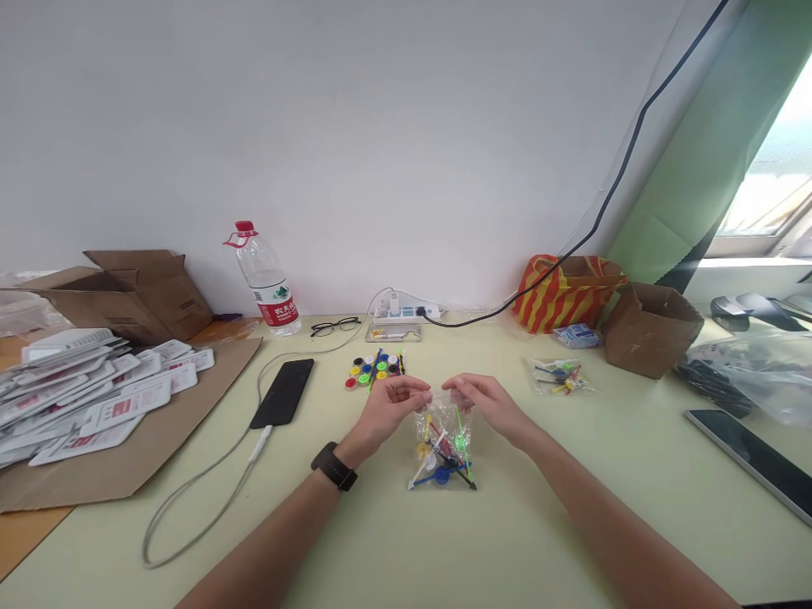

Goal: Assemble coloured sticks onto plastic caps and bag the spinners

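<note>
A clear plastic bag (442, 452) with colourful plastic sticks and round pieces inside stands upright before me. My left hand (394, 408) pinches its upper left edge between thumb and fingers. At the upper right edge, my right hand (487, 404) pinches the same bag. Sticks in yellow, white, blue, green and black show through the film. Just beyond my left hand lies a group of loose coloured discs (366, 369) and thin sticks. Another clear bag (563, 375) with similar pieces lies flat to the right of my right hand.
On the left are a black phone (284, 394) with its cable, a water bottle (270, 288), a pile of white cards (107, 397) and a cardboard box (145, 296). A power strip (406, 311) sits by the wall. A striped bag (539, 296) and brown box (653, 330) stand right.
</note>
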Motion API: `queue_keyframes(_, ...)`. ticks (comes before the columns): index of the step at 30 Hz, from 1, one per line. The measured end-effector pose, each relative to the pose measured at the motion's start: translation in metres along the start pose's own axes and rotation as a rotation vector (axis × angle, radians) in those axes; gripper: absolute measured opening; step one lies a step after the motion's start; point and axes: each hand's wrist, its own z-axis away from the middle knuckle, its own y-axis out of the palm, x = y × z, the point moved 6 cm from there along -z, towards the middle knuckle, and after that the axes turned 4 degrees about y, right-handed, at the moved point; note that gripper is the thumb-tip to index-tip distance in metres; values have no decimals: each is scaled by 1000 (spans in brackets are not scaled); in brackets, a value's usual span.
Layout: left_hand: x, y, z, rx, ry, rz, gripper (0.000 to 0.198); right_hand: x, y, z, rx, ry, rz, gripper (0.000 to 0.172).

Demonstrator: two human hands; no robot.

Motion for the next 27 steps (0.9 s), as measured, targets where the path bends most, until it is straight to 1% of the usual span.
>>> queue_keyframes(2,-1,1,0,29,1,-7,28,-1,5,0,50,20,34,46)
queue_keyframes(4,-2,1,0,56,0,-11,28,-1,8,1,84,25,38,44)
queue_keyframes(8,-5,1,1,100,-1,-46,32,-2,7,1,90,26,20,43)
queue_keyframes(13,-4,8,2,174,3,-129,34,-6,9,0,114,0,64,43)
queue_keyframes(16,0,9,2,173,4,-148,33,-8,10,-1,132,-16,95,43)
queue_keyframes(20,4,4,-1,175,-3,-179,34,-8,5,-3,127,-35,137,45)
queue_keyframes(24,7,-1,-2,149,-26,-157,33,-10,-1,-5,102,-25,151,45)
queue_keyframes(27,7,-2,-2,160,-29,-135,31,-11,-2,-5,90,-20,146,45)
